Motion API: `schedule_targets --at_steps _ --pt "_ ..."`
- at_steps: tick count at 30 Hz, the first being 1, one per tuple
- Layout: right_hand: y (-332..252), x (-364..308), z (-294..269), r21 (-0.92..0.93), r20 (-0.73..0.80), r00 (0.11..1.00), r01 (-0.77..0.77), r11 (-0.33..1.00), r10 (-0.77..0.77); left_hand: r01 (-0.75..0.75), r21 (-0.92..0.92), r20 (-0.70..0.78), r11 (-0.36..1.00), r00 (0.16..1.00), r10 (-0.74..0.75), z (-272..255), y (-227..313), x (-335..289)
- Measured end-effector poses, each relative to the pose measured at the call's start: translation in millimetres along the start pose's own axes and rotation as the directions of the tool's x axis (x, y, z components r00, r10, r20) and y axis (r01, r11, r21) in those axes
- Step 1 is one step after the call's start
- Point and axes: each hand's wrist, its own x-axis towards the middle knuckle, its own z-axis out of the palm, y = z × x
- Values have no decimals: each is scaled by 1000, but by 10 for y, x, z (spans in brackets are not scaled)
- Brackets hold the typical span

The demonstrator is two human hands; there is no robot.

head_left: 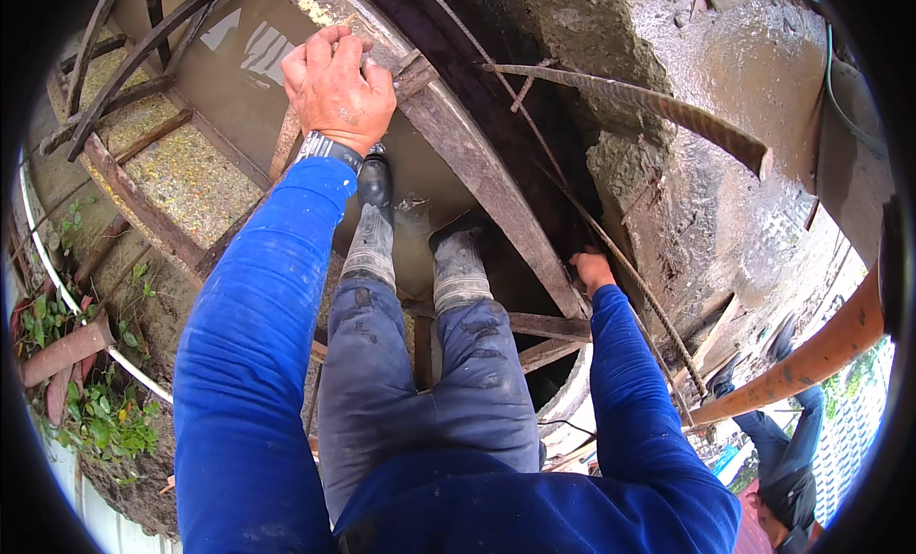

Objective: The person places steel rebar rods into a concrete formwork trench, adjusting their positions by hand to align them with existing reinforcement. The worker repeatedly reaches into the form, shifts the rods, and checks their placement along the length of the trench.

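Observation:
My left hand (pixel 339 88) is closed, its fingers curled over a short wooden crosspiece (pixel 416 78) at the upper end of a long wooden beam (pixel 482 167). That beam slants down to the right, its face wet and muddy. Near its lower end, my right hand (pixel 593 270) reaches in between the beam and a thin rusty reinforcing bar (pixel 611 244). Its fingers look bent, but the tips go into shadow, and whatever they hold is hidden. Both arms wear blue sleeves, and a watch (pixel 331 150) sits on my left wrist.
My boots (pixel 376 184) stand in muddy water (pixel 234 72) among the timbers. A ribbed bar (pixel 658 96) juts out at upper right before a rough concrete mass (pixel 706 182). An orange pipe (pixel 801 358) crosses at right. Another person (pixel 787 459) is at lower right. Plywood-backed framing (pixel 176 177) stands at left.

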Motion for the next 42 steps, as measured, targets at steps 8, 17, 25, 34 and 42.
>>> schedule_targets --at_steps 8,17,25,34,42 --pt "-108 137 153 -1 -37 973 229 973 -229 -20 4 -8 1000 1000 20 34 24 8" --pt "1 -927 -349 -307 61 982 188 933 -177 12 17 16 1000 1000 -13 -25 -18 -44" --pt "-331 -537 -134 -479 162 983 159 864 -91 -25 29 -29 999 999 26 14 -45 -27" --pt "-590 -149 212 -51 114 993 -4 999 10 -44 18 -42 999 998 44 61 -54 -35" --pt "-570 -389 18 -65 143 987 -67 996 76 -35 42 -37 999 999 36 39 -24 -15"
